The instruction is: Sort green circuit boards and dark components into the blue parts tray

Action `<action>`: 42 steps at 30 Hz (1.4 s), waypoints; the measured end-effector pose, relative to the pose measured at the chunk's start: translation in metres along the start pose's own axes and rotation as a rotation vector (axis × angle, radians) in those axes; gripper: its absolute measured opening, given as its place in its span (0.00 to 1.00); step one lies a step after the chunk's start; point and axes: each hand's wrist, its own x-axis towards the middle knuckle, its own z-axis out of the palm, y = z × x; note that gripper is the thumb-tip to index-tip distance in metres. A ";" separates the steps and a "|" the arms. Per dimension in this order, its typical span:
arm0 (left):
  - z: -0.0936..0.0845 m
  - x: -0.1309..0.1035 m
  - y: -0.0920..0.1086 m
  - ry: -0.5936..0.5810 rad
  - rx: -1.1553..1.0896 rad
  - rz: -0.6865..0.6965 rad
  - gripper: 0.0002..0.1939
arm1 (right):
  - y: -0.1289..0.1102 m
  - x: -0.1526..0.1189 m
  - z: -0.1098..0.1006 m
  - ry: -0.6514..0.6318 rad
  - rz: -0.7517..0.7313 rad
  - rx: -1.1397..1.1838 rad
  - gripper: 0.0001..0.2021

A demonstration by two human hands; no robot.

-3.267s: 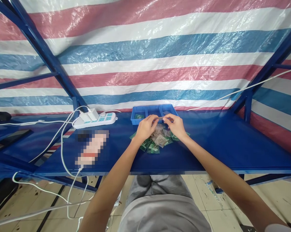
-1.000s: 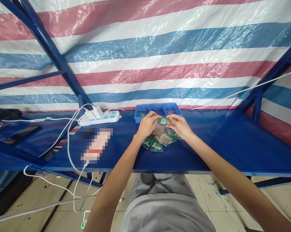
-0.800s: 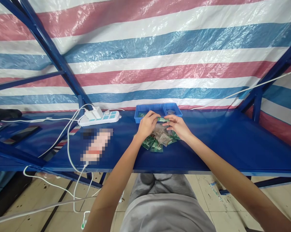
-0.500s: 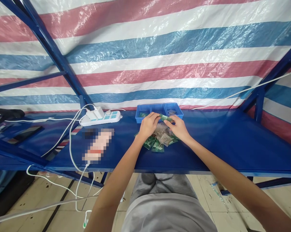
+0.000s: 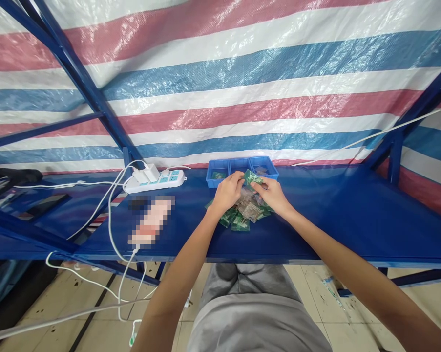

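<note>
Between my two hands is a small green packet (image 5: 252, 178), raised over a pile of packets. My left hand (image 5: 229, 191) pinches its left edge, and my right hand (image 5: 270, 191) grips its right lower side. Beneath them the pile of clear and green packets (image 5: 240, 223) lies on the blue table. Just behind my hands stands a blue tray (image 5: 216, 183) with three compartments. Its left compartment holds a green packet (image 5: 218, 175), and some clear packets (image 5: 262, 170) lie in the right one. My left hand partly covers the middle compartment.
A white power strip (image 5: 155, 182) with plugs and cables stands left of the tray on the blue table (image 5: 345, 215). Nearer is a blurred pinkish object (image 5: 154, 221) with a white cable. Blue metal posts and a striped sheet stand behind.
The green packet between my hands has turned so that more of its flat face shows. My hands have hardly moved. The view has shifted slightly.
</note>
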 end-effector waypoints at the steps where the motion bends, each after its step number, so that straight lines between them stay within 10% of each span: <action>1: -0.001 0.000 0.001 -0.001 -0.016 0.004 0.16 | 0.000 0.000 0.000 0.002 0.019 0.030 0.19; 6: -0.004 -0.002 0.004 -0.056 -0.035 0.060 0.28 | -0.003 0.000 0.000 0.031 0.033 0.101 0.20; 16: -0.006 -0.003 0.007 -0.035 0.006 0.082 0.22 | -0.008 -0.003 -0.002 0.105 -0.188 0.035 0.20; 33: 0.000 0.001 -0.002 0.142 -0.092 -0.022 0.19 | -0.009 -0.003 0.001 0.046 -0.137 0.074 0.12; 42: -0.006 0.001 0.002 0.055 -0.055 0.082 0.17 | 0.002 0.000 0.002 0.056 -0.140 0.152 0.19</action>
